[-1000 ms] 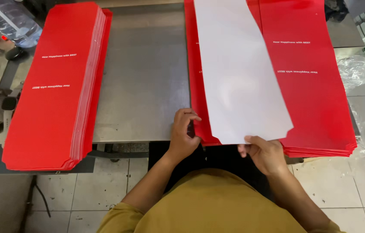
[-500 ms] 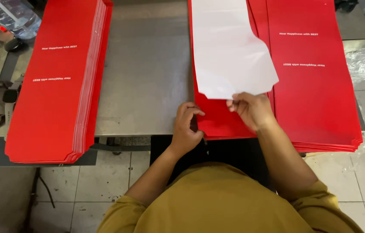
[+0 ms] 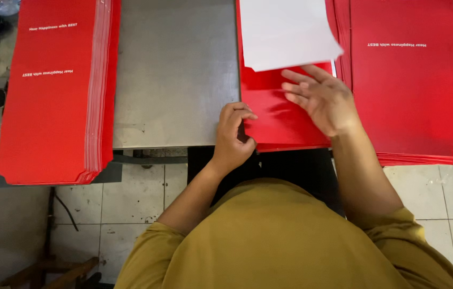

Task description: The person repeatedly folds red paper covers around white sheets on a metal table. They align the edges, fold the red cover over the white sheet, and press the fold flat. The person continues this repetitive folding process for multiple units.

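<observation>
While the left hand is pinching the red sheet's near corner on the steel table, the right hand, now open, is pressing its white flap further over.

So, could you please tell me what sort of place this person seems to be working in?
Probably a print or packaging workshop. Tall stacks of identical red card sheets lie on a bare metal table, with another stack beside it, and the floor below is worn tile. The left hand and right hand work one red sheet.
</observation>
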